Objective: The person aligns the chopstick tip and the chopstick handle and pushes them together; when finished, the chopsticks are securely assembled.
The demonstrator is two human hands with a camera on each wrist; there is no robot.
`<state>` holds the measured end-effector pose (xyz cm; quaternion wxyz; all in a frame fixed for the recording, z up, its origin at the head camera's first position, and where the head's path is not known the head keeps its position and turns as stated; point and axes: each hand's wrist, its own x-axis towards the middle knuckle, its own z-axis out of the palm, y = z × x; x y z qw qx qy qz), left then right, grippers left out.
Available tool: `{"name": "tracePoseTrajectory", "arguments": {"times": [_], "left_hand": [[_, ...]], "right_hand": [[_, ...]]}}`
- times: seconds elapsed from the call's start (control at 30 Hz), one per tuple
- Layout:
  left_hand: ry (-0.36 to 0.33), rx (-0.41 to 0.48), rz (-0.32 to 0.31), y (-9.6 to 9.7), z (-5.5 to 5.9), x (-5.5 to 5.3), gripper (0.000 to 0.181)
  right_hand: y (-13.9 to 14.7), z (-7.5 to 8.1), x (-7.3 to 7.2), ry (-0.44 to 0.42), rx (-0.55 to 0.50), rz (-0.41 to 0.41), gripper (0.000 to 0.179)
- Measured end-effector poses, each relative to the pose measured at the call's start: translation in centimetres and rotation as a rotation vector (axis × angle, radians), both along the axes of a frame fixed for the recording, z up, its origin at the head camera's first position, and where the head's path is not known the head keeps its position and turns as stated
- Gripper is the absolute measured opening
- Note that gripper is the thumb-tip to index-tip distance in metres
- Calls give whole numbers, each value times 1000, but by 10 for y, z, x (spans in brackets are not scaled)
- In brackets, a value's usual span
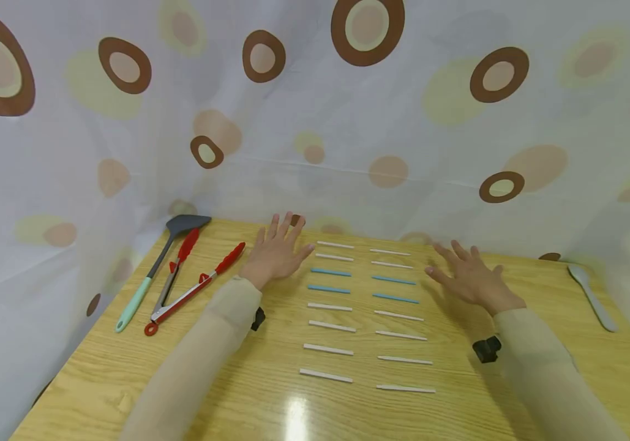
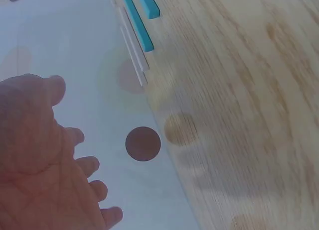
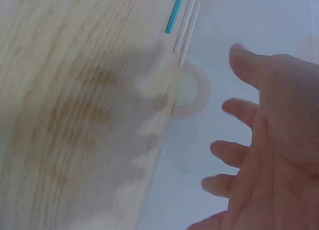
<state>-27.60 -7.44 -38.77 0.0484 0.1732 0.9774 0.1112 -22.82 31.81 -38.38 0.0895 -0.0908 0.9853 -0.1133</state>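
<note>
Two columns of thin sticks lie across the middle of the table, mostly white with a few blue ones. My left hand (image 1: 276, 256) is spread, palm down, just left of the far end of the left column, holding nothing. On the other side my right hand (image 1: 471, 278) spreads its fingers right of the right column, also with nothing in it. A blue stick (image 1: 330, 272) and a white stick (image 1: 334, 258) of the left column are nearest the left hand. Nearest the right hand is another blue stick (image 1: 394, 280). Both wrist views show the palms and separated fingers.
At the left lie red-tipped tongs (image 1: 182, 300), spread in a V, and a dark spatula (image 1: 155, 263) with a mint handle. A grey spoon (image 1: 592, 298) lies near the right edge. A patterned curtain (image 1: 348, 122) stands behind the wooden table (image 1: 254, 392).
</note>
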Motion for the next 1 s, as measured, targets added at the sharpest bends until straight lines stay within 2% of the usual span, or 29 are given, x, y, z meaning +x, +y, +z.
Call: {"name": "tracePoseTrajectory", "arguments": {"times": [0.2,0.3,0.43,0.53,0.67,0.87,1.0], "left_hand": [[37,64,-87,11,3,-11,71],[52,51,-128,15,4,-19,68],[51,37,-157,17,2,-32,62],[47,118,-161,18,1,-41,58],[34,231,-158,22,1,-48,49],[41,237,-100,34,-4,-56,39],[18,249,-54,43,-9,-60,38]], "right_hand": [[-10,4,-12,47,-41,94,74],[-16,5,-19,80,-77,139,69],[-23,6,-27,90,-100,157,65],[-28,7,-34,109,-101,161,60],[-37,8,-43,127,-95,156,53],[-51,5,-55,104,-116,117,44],[-55,0,-62,76,-134,93,41]]}}
